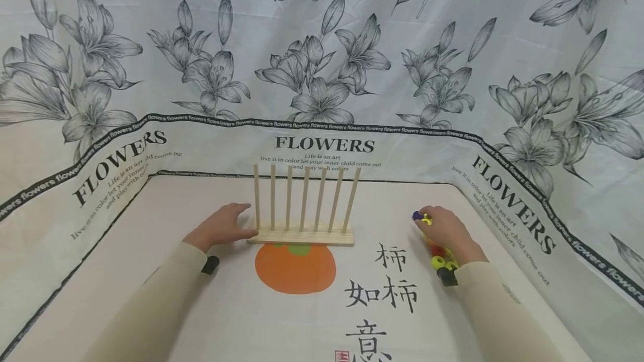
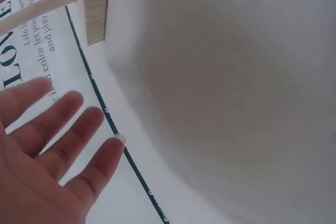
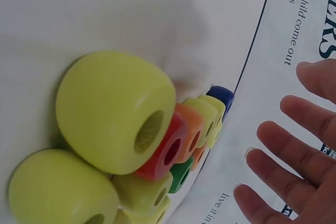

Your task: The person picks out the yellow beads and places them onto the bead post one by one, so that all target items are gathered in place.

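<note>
A wooden stand (image 1: 302,237) with several upright pegs stands on the cloth, above the printed orange persimmon. My left hand (image 1: 218,228) is at its left end, fingers spread, thumb close to the base; whether it touches cannot be told. In the left wrist view, nothing lies in its fingers (image 2: 86,129). Over on the right, my right hand (image 1: 448,233) is above a cluster of coloured beads, its fingers extended and apart in the right wrist view. Among the holed beads are a big yellow bead (image 3: 105,114), a red bead (image 3: 167,150), a green bead (image 3: 181,174) and a blue bead (image 3: 221,98).
A pale cloth with a persimmon print (image 1: 295,270) and black written characters (image 1: 382,289) covers the table. Flower-printed fabric (image 1: 322,82) rises behind and along both sides. Dark wrist straps show at the left wrist (image 1: 211,265) and the right wrist (image 1: 446,277).
</note>
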Motion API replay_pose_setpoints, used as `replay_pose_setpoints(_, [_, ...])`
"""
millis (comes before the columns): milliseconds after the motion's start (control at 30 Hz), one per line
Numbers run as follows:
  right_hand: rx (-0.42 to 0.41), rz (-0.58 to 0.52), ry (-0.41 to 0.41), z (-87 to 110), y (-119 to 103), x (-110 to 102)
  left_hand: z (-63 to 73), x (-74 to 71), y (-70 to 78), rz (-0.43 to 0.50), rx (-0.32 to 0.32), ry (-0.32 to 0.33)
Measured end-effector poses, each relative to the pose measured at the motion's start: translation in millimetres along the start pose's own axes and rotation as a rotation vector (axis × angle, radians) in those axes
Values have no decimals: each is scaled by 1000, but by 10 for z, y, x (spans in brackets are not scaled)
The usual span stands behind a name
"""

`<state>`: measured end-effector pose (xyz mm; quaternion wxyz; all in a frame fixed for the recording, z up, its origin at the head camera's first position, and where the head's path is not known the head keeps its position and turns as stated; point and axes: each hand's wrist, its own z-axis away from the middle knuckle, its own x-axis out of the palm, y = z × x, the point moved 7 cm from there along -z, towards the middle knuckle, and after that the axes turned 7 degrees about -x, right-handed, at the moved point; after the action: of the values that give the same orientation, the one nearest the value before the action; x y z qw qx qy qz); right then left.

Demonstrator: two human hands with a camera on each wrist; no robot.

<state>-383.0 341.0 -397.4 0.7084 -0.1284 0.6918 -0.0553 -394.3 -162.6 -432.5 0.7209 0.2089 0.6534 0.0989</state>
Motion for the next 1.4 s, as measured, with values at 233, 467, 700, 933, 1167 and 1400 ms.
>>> replay_pose_setpoints(233, [15,-11,-12,25,40,27,6,62,23,37,16,-50])
replay_pose_setpoints(467, [39,-15,-13,56,54,53,-19,94,19,71,16,-65])
replay_pose_setpoints(700, [39,-10,-2,97,56,52,-35,120,-3,56,13,-67])
replay_pose_setpoints(933, [73,-25,-21,112,113,53,-44,126,12,45,29,-69])
replay_pose_setpoints(1167, [115,-37,-61,100,215,106,-84,150,0,37,11,-83])
replay_pose_setpoints(1400, [168,-45,-115,146,260,149,-110,158,22,17,30,-102])
